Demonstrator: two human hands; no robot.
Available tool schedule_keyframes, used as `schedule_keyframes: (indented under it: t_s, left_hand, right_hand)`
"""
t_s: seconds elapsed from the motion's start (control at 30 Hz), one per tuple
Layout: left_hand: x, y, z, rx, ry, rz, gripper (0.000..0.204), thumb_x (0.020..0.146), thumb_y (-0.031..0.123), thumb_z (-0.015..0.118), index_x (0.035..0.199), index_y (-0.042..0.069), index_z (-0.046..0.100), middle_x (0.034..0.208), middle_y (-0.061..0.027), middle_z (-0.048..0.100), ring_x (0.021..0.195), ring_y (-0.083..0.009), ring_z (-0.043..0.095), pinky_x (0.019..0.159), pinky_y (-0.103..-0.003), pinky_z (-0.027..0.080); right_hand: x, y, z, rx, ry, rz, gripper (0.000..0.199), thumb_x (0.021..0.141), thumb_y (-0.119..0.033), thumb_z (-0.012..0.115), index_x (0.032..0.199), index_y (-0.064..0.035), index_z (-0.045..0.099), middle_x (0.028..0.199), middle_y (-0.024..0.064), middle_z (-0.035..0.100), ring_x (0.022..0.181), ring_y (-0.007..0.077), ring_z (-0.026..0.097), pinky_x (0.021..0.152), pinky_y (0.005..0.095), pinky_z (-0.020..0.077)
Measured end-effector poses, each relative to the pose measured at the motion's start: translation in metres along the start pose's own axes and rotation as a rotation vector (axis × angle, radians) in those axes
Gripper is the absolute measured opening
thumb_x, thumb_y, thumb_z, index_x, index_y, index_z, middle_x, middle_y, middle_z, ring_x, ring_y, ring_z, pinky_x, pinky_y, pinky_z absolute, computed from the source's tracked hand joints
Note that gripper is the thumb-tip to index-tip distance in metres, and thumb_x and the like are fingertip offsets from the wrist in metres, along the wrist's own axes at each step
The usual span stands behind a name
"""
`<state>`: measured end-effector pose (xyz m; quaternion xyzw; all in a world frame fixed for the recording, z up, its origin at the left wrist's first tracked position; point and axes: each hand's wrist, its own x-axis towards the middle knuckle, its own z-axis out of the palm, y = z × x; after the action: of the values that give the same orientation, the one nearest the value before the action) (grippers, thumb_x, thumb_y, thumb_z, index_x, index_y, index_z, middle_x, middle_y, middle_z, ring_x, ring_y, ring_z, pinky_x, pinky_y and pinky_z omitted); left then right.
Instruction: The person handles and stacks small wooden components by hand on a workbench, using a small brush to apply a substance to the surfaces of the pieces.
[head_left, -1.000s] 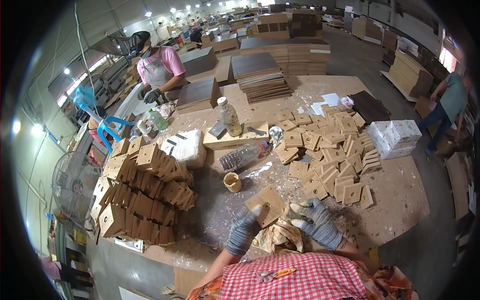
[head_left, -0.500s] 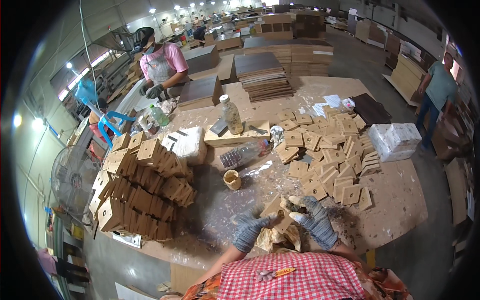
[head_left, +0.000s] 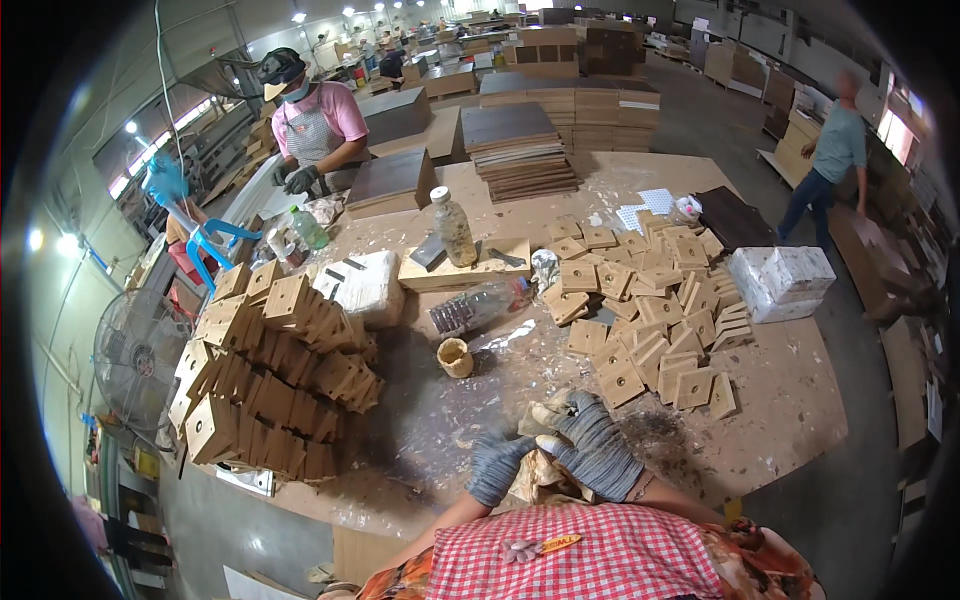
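Both gloved hands meet at the lower centre of the frame: left hand [head_left: 497,462] and right hand [head_left: 597,452] clenched on a crumpled tan rag [head_left: 537,470], pressed onto the glue-spattered tabletop [head_left: 780,420], the right nearer the drilled wooden squares [head_left: 650,320] lying upper right.

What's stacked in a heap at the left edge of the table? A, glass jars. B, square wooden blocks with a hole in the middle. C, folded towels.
B: the heap at the table's left edge is tan square wooden blocks, each with a centre hole.
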<state>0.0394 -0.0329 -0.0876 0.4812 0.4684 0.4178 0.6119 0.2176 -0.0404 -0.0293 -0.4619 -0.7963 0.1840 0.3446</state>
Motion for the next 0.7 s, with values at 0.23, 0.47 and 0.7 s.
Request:
schedule_keyframes:
  t_s: [0.23,0.47,0.7]
  left_hand:
    - [-0.008,0.028,0.006,-0.026,0.012,-0.137,0.028,0.080,0.010,0.066,0.105,-0.002,0.064,0.091,-0.0055,0.067,0.081,-0.0116,0.059,0.075,-0.024,0.047]
    - [0.010,0.003,-0.021,-0.362,-0.011,-0.237,0.036,0.077,0.015,0.069,0.107,-0.004,0.060,0.096,-0.0100,0.066,0.080,-0.0179,0.062,0.075,-0.028,0.049]
    - [0.008,-0.035,-0.048,-0.595,0.061,-0.492,0.047,0.072,0.012,0.072,0.114,0.000,0.053,0.100,-0.0101,0.062,0.091,-0.0220,0.061,0.082,-0.035,0.050]
  right_hand:
    - [-0.006,0.039,-0.005,-0.043,0.152,0.145,0.035,0.079,-0.018,0.066,0.112,-0.0067,0.061,0.101,0.0133,0.049,0.097,0.0283,0.049,0.086,0.0370,0.0417]
    - [-0.061,0.133,0.005,-0.299,0.130,0.433,0.036,0.076,-0.026,0.065,0.107,-0.0059,0.063,0.101,0.0172,0.055,0.099,0.0294,0.049,0.089,0.0421,0.0400]
    - [-0.076,0.111,0.028,-0.414,0.059,0.274,0.045,0.076,-0.043,0.060,0.107,-0.0100,0.062,0.107,0.0176,0.052,0.104,0.0344,0.045,0.094,0.0446,0.0332]
